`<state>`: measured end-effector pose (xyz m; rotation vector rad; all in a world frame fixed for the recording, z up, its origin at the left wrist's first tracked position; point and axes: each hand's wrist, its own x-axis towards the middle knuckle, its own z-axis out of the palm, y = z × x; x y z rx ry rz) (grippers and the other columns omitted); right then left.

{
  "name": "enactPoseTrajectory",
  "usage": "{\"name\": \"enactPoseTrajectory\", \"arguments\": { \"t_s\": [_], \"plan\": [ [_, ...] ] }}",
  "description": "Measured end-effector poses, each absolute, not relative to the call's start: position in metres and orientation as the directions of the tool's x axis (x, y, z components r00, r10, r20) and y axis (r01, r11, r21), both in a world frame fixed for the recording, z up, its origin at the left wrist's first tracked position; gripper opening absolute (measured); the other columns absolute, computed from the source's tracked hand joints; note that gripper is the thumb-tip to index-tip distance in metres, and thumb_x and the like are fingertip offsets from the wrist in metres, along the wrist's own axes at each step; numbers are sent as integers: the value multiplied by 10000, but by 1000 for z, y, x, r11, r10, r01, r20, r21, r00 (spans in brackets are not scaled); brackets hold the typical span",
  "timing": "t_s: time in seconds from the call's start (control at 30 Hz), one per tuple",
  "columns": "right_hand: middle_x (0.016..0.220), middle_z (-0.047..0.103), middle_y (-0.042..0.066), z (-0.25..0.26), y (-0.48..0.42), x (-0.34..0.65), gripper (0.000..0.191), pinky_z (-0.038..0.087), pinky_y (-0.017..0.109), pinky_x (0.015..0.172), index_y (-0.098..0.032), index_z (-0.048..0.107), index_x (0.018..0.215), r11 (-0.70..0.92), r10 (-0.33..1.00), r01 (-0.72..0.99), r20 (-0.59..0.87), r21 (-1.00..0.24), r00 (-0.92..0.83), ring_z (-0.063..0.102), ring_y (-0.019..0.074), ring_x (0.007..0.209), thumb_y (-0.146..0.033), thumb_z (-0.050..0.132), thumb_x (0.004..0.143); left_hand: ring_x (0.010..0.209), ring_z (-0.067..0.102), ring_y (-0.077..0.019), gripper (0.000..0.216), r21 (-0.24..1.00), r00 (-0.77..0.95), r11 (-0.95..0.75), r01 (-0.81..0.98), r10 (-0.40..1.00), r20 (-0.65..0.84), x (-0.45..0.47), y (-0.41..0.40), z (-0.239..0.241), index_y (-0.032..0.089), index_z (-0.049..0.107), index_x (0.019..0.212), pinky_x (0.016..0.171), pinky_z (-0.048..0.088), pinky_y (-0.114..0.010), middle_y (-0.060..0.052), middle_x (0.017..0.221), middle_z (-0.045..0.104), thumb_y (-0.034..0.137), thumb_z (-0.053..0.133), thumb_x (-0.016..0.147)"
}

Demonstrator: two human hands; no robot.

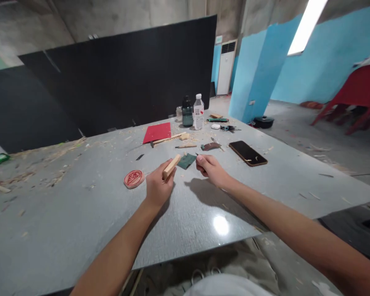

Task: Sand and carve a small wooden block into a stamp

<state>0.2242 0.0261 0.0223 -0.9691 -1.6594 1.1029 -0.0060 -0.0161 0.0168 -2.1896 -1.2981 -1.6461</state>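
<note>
My left hand (pixel 160 183) is closed around a squared stick of pale wood (pixel 172 166), which points up and away from me above the table. To its right, my right hand (pixel 212 167) is closed, and a small dark tip shows at its fingers; the rest of what it grips is hidden. Between the hands and slightly beyond lies a dark green sheet of sandpaper (pixel 186 161). A round wooden piece with a red carved design (pixel 134 179) lies left of my left hand. Farther off are a thin wooden-handled carving tool (pixel 186 146) and a curled brown strip (pixel 211 146).
A phone (pixel 248 153) lies at the right. Behind are a red sheet (pixel 157 132), a water bottle (pixel 198 112), a dark bottle (pixel 187 112) and keys (pixel 228 128). Wood shavings (pixel 55 174) litter the grey table (pixel 89 213). A black panel (pixel 126 74) stands beyond the table.
</note>
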Motion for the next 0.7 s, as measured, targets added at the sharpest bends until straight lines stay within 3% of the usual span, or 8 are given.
{"name": "enactPoseTrajectory", "arguments": {
  "t_s": [0.1, 0.3, 0.47, 0.6, 0.7],
  "plan": [
    [584, 362, -62, 22, 11, 210, 688, 226, 274, 473, -234, 470, 724, 297, 874, 72, 240, -952, -422, 314, 99, 502, -885, 488, 945, 985, 843, -251, 284, 395, 70, -636, 663, 578, 813, -6, -11, 9, 165, 760, 1271, 865, 679, -351, -137, 1158, 847, 265, 704, 1011],
    [619, 366, -67, 24, 4, 207, 685, 247, 266, 465, -238, 442, 724, 254, 835, 16, 211, -967, -508, 296, 88, 508, -886, 529, 930, 1268, 765, -260, 422, 115, 329, -768, 630, 398, 856, -7, -8, 4, 155, 673, 1430, 1062, 648, -410, -154, 1347, 786, 150, 542, 1029],
    [651, 361, -63, 26, 0, 208, 667, 266, 270, 494, -239, 434, 756, 261, 820, 42, 198, -965, -536, 291, 100, 549, -872, 502, 954, 1326, 733, -273, 472, -21, 428, -755, 656, 349, 833, -12, -8, 11, 152, 646, 1469, 1123, 623, -435, -156, 1368, 776, 139, 494, 1023],
    [657, 411, -34, 28, -5, 206, 632, 318, 297, 582, -233, 454, 754, 394, 809, 143, 269, -908, -522, 362, 132, 601, -802, 418, 1028, 1372, 701, -295, 527, -147, 503, -747, 649, 276, 819, -19, -11, 18, 122, 608, 1512, 1142, 613, -443, -185, 1388, 759, 81, 507, 996],
    [667, 486, -3, 31, 3, 207, 535, 317, 324, 659, -227, 482, 761, 558, 788, 336, 357, -759, -501, 422, 164, 652, -651, 433, 1082, 1381, 694, -307, 506, -183, 529, -732, 657, 274, 803, -20, -15, 22, 104, 618, 1493, 1149, 607, -457, -205, 1399, 749, 70, 502, 1001]
  ]
}}
